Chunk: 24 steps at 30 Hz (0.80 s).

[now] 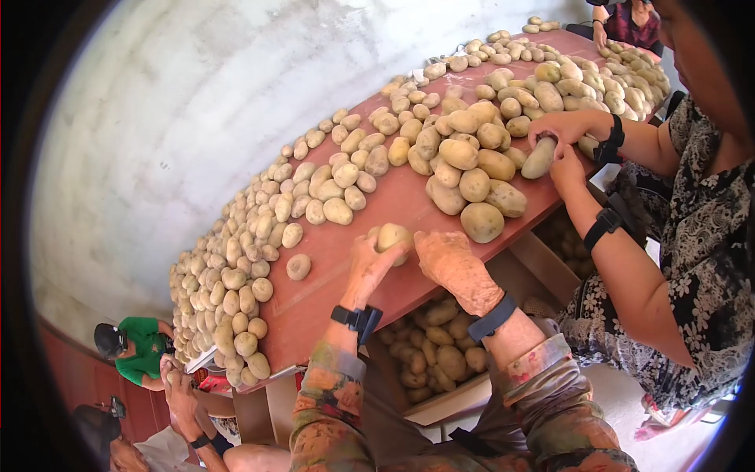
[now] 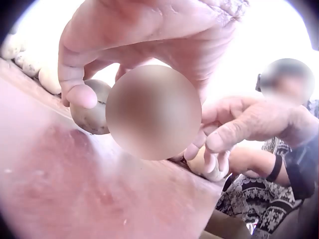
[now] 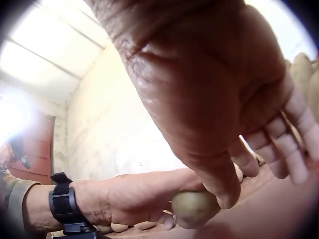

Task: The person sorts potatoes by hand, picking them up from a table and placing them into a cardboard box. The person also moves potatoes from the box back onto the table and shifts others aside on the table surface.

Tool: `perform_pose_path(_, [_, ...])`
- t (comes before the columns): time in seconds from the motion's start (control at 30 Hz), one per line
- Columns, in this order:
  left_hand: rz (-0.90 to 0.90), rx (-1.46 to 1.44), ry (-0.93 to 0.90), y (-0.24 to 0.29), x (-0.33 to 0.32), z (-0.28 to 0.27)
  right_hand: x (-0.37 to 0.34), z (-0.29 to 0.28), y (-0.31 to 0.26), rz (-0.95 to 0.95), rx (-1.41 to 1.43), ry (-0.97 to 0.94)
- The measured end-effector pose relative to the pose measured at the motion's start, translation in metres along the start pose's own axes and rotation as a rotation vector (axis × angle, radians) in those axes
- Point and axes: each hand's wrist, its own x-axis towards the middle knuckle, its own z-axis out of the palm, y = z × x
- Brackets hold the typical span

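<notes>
Over the front of the red table [image 1: 330,271], my left hand [image 1: 366,267] holds a pale potato [image 1: 393,238] between thumb and fingers. In the left wrist view that potato [image 2: 91,113] shows under a fingertip, partly covered by a blurred disc. My right hand [image 1: 454,267] is just right of it, back of the hand up. The right wrist view shows the right hand's fingers [image 3: 284,149] hanging loosely downward with nothing in them, its thumb close beside the potato [image 3: 194,209]. A pile of larger potatoes [image 1: 472,185] lies just beyond the right hand.
Small potatoes [image 1: 236,275] cover the table's left end and far side. Below the front edge, an open drawer [image 1: 448,405] holds more potatoes. At right, another person [image 1: 629,259] grips a long potato [image 1: 539,157]. Further people sit at both ends.
</notes>
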Motion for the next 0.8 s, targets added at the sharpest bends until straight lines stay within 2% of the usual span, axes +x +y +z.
perform_pose_path(0.03, [-0.009, -0.173, -0.046, -0.002, -0.005, 0.0, -0.001, 0.002, 0.001, -0.012, 0.007, 0.041])
perform_pose_path(0.07, [-0.008, -0.175, -0.048, -0.005, -0.013, 0.001, 0.0, 0.003, 0.001, -0.01, 0.005, 0.04])
perform_pose_path(0.13, [0.022, 0.34, 0.059, 0.016, -0.04, -0.005, 0.002, 0.004, 0.001, -0.01, -0.016, -0.014])
perform_pose_path(0.27, [0.024, 0.395, 0.039, 0.02, -0.061, -0.006, -0.001, -0.002, -0.007, -0.054, -0.071, -0.089])
perform_pose_path(0.33, [0.078, 0.33, 0.126, 0.013, -0.064, -0.002, -0.004, -0.002, -0.01, -0.088, -0.08, -0.088])
perform_pose_path(0.43, [0.102, 0.295, 0.112, 0.001, -0.056, 0.001, -0.002, -0.003, -0.009, -0.07, 0.009, -0.136])
perform_pose_path(0.57, [0.1, 0.276, 0.116, -0.005, -0.056, 0.003, 0.0, -0.002, -0.005, -0.024, -0.041, -0.133])
perform_pose_path(0.63, [0.057, 0.046, 0.2, -0.008, -0.059, 0.005, 0.003, 0.002, -0.003, -0.011, -0.09, -0.115])
perform_pose_path(0.8, [-0.009, -0.183, 0.117, -0.015, -0.072, -0.013, 0.003, -0.001, -0.004, -0.017, -0.13, -0.162])
